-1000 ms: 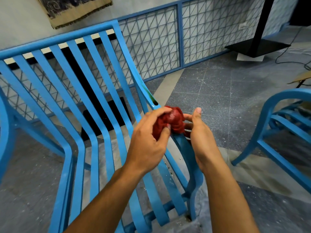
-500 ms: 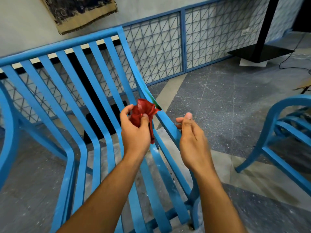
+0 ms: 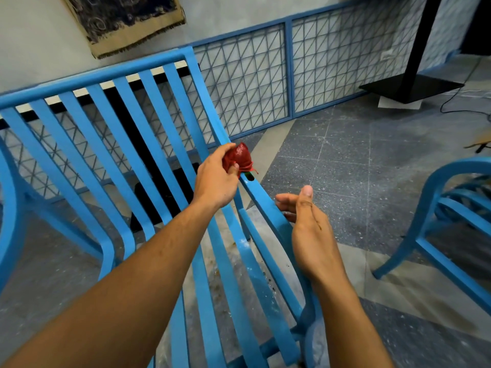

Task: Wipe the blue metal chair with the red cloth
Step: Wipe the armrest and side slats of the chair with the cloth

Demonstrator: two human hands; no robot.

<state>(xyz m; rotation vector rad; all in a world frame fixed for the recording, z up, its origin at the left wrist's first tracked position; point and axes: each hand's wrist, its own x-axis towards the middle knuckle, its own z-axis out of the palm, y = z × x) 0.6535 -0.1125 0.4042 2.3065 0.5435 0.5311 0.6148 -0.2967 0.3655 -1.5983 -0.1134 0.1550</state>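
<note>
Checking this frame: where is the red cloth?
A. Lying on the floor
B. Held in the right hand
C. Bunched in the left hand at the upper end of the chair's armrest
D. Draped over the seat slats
C: the left hand grips the bunched red cloth at the upper end of the armrest of the blue metal chair, while the right hand is open and holds nothing.

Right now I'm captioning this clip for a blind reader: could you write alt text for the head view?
A person's left hand grips a bunched red cloth at the armrest of a slatted blue metal chair, while the open right hand is held beside the same rail, lower down.
</note>
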